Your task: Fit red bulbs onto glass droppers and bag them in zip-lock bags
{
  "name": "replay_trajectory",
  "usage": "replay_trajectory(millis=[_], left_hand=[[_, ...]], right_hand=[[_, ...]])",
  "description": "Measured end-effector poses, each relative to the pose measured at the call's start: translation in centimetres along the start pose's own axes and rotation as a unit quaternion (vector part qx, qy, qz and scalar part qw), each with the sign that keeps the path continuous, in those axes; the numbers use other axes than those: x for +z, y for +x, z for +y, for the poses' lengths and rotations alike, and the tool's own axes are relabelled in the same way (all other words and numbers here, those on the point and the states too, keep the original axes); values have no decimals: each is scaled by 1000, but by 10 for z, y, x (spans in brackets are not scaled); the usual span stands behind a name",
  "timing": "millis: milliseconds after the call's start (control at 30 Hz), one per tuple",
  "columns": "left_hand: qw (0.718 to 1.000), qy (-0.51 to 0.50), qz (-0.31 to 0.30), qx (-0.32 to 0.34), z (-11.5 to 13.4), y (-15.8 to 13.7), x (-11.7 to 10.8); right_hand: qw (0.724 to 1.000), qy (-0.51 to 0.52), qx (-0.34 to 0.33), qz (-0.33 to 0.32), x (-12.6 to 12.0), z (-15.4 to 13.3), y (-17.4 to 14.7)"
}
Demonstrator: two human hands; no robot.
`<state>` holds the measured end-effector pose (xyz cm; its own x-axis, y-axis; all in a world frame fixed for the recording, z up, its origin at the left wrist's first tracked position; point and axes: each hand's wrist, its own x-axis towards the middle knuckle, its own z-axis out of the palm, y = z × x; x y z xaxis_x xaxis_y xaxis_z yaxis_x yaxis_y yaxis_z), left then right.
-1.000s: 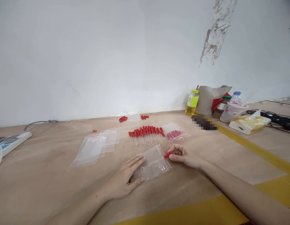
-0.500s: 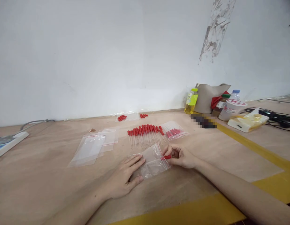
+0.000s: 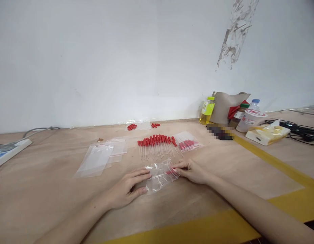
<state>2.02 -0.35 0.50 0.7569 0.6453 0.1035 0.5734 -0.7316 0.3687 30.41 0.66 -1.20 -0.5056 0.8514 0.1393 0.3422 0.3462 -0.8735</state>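
A clear zip-lock bag (image 3: 157,181) lies in front of me, its mouth toward the right. Inside it, near the mouth, is a dropper with a red rubber bulb (image 3: 170,172) and a thin clear stem. My right hand (image 3: 191,172) pinches the bulb end at the bag's mouth. Fingers stretched and thumb apart, my left hand (image 3: 130,188) rests on the bag's left end. Just beyond lies a row of red-bulbed droppers (image 3: 157,142). To their right, another zip-lock bag (image 3: 188,141) holds several droppers.
Flat clear bags (image 3: 96,161) overlap at left. Loose red bulbs (image 3: 132,126) lie by the wall. A power strip (image 3: 15,152) sits far left. At right stand a yellow-capped bottle (image 3: 206,111), a lidded cup (image 3: 249,120), a tissue pack (image 3: 267,132) and black cables (image 3: 303,130).
My right hand has pushed the dropper leftward, so its red bulb now lies inside the bag. My left hand has shifted slightly left, and the bag is more crumpled.
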Motion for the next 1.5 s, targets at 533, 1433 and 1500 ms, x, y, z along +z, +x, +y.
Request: replay_trajectory(millis=[533, 1433, 1500], left_hand=[[1000, 13, 20, 8, 0, -3, 2], [1000, 20, 24, -3, 1, -5, 1], [1000, 17, 25, -6, 1, -5, 1]], right_hand=[[898, -337, 174, 221, -56, 6, 60], [909, 173, 44, 377, -15, 19, 30], [896, 230, 69, 374, -9, 19, 28]])
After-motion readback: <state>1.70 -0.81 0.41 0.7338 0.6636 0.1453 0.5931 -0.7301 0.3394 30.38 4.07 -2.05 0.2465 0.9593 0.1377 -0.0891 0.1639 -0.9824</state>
